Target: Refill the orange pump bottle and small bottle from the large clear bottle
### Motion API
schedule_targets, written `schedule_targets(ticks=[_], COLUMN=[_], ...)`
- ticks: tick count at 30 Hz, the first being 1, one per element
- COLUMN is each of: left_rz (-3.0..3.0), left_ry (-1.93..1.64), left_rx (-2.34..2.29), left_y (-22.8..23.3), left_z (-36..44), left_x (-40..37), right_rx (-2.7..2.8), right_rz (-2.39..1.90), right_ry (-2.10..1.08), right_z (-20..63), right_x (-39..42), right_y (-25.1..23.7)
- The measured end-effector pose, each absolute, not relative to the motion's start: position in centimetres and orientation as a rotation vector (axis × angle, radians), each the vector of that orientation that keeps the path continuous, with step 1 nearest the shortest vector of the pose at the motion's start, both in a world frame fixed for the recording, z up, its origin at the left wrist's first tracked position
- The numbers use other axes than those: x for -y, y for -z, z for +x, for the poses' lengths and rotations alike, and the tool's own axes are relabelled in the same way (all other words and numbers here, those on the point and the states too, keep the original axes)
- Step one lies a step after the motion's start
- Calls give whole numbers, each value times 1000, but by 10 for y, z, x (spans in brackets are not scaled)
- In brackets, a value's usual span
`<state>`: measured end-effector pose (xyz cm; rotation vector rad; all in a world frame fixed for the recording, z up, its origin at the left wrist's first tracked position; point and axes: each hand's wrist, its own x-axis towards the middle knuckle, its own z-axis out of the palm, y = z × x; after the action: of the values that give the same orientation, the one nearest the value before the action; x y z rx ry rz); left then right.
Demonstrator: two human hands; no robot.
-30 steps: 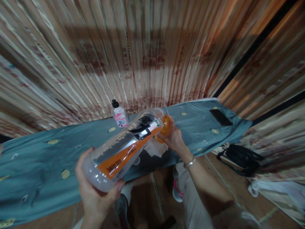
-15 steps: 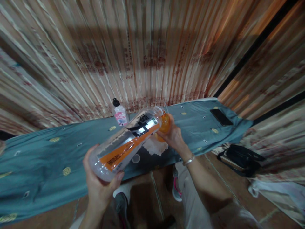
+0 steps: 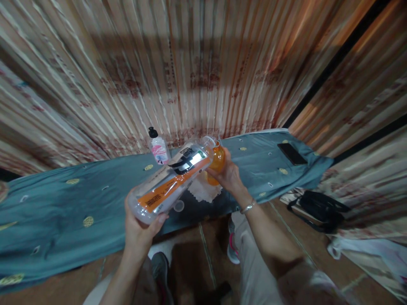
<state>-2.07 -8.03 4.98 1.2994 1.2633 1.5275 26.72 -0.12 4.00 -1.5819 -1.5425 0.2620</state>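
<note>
My left hand (image 3: pixel 140 228) is wrapped round the base of a large clear bottle (image 3: pixel 173 182) with an orange and black label. The bottle is tilted, its neck up and to the right, close to the top of an orange bottle (image 3: pixel 217 159). My right hand (image 3: pixel 230 173) grips that orange see-through bottle from the right side. Whether liquid passes between the two cannot be made out. Beneath them a white paper tissue (image 3: pixel 203 189) lies on the cloth. A small clear round cap (image 3: pixel 178 206) sits left of the tissue.
A clear bottle with a black top and pink label (image 3: pixel 159 149) stands at the back of the blue cloth-covered table (image 3: pixel 104 199). A black phone (image 3: pixel 291 153) lies at the right. A black bag (image 3: pixel 321 209) is on the floor, and a pleated curtain (image 3: pixel 197 76) hangs behind.
The base of the large clear bottle has shifted right and slightly up with my left hand. The two bottles stay neck to neck, and the view has shifted slightly.
</note>
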Motion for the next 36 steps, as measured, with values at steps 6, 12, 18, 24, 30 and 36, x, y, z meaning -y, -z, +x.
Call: schedule_targets(ticks=[6, 12, 18, 24, 30, 36], left_rz=[1075, 1036, 922, 791, 853, 973], left_ry=[-1459, -1404, -1407, -1388, -1359, -1332], left_rx=[-1158, -1168, -1162, -1131, -1127, -1149], left_y=[-50, -44, -41, -42, -27, -16], left_z=[-10, 2, 16, 26, 28, 34], left_x=[78, 74, 69, 67, 62, 60], right_rx=[1501, 1488, 1485, 1478, 1430, 1390], right_rz=[-1604, -1628, -1615, -1596, -1593, -1605], right_ry=[-253, -259, -246, -243, -248, -254], right_z=[269, 272, 272, 274, 279, 279], right_x=[1, 0, 0, -1, -3, -2], right_y=[-40, -40, -37, -32, -28, -29])
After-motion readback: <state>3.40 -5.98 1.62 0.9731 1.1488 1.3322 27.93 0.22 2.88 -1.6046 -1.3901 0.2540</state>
